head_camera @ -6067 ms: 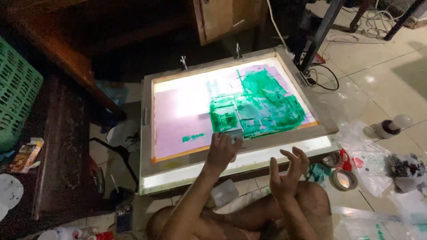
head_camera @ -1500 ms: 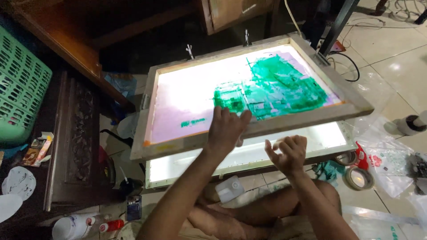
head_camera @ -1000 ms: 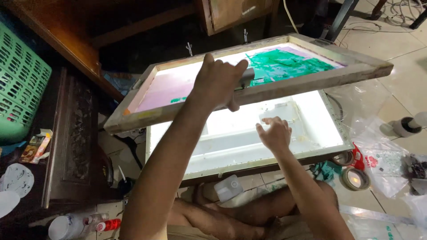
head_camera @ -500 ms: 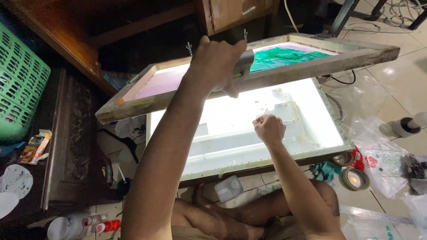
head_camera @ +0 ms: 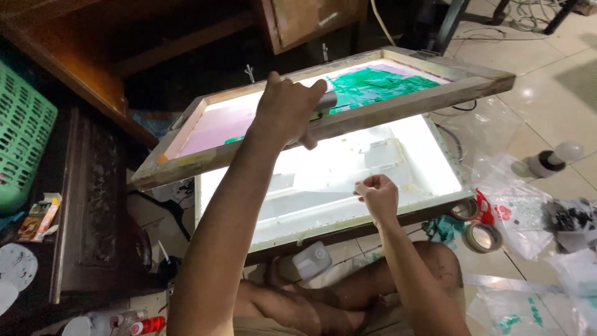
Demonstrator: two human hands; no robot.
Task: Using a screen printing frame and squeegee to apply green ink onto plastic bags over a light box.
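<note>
The left hand (head_camera: 287, 113) is clamped over the near rail of the wooden screen frame (head_camera: 398, 107), together with a grey squeegee handle (head_camera: 324, 101), holding the frame tilted up above the lit table (head_camera: 348, 221), its mesh smeared with green ink (head_camera: 373, 84). Beneath it, the right hand (head_camera: 377, 195) rests on the glowing glass with fingers curled shut, pinching the edge of a clear sheet (head_camera: 323, 186) lying there. Tape rolls (head_camera: 482, 236) lie on the floor just beside the table's right corner, and a green basket (head_camera: 22, 134) stands far left.
</note>
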